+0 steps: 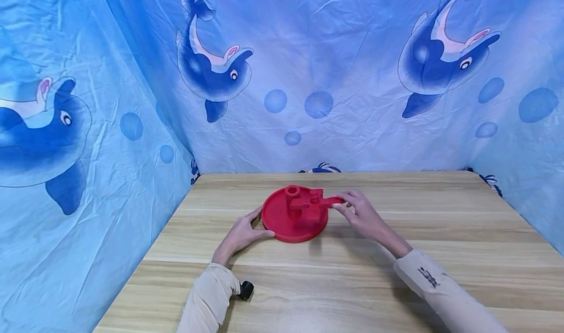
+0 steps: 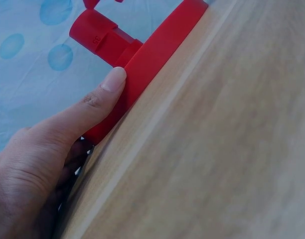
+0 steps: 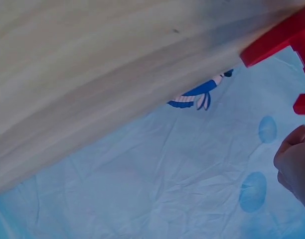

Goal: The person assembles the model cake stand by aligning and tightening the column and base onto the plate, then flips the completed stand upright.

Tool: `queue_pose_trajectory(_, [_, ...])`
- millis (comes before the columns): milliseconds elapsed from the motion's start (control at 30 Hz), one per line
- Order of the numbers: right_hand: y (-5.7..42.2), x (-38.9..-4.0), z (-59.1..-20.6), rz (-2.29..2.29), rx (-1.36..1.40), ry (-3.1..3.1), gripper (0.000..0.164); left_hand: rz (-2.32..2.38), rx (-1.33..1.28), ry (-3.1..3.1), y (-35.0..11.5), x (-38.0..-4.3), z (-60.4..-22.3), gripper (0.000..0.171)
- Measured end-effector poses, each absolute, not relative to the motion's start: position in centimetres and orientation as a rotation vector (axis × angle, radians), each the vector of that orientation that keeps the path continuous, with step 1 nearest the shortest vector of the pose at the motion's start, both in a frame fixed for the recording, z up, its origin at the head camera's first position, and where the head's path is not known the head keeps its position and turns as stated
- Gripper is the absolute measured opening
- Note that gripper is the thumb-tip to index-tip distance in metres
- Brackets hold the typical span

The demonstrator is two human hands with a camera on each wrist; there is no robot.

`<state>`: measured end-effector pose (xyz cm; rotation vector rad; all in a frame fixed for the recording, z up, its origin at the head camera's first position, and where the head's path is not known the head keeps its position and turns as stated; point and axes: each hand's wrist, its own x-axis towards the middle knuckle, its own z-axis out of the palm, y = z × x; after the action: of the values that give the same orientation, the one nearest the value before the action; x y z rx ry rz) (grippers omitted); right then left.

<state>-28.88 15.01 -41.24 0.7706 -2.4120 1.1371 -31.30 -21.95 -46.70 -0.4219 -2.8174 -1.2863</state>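
Observation:
A round red base point(image 1: 274, 214) with a raised rim lies on the table. My left hand point(image 1: 243, 233) holds its near left side, with the thumb on the rim in the left wrist view. From the base rises a thick red post point(image 2: 105, 40) marked 35. Over the right half of the base is a red lever-like part point(image 1: 327, 202), whose outer end my right hand point(image 1: 364, 217) pinches between thumb and fingers. Whether this part touches the post, I cannot tell. In the right wrist view, only some of the right hand's curled fingers point(image 3: 296, 157) show at the right edge.
The wood-grain table point(image 1: 335, 289) reaches back to a blue curtain point(image 1: 352, 142) printed with dolphins and bubbles, which also hangs along both sides. A small black object point(image 1: 246, 290) sits at the left sleeve's cuff.

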Motion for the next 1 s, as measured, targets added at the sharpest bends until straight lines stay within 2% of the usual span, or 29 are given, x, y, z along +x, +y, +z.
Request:
queue_pose_trajectory(200, [14.1,-29.3,-40.0,1.169,0.781,-2.451,0.025,-1.274,-0.419,-2.818,-22.0,-31.4,-46.7,0.101])
queue_pose_trajectory(567, [12.8,-30.2,-37.9,1.274,0.762,-2.605,0.03,-1.254,-0.413,-2.835,-22.0,-31.2,-46.7,0.102])
queue_pose_trajectory(1000, [11.3,-31.6,-36.9,1.847,0.576,-2.689,0.033,-1.284,-0.435,-2.804,-22.0,-31.0,-46.7,0.1])
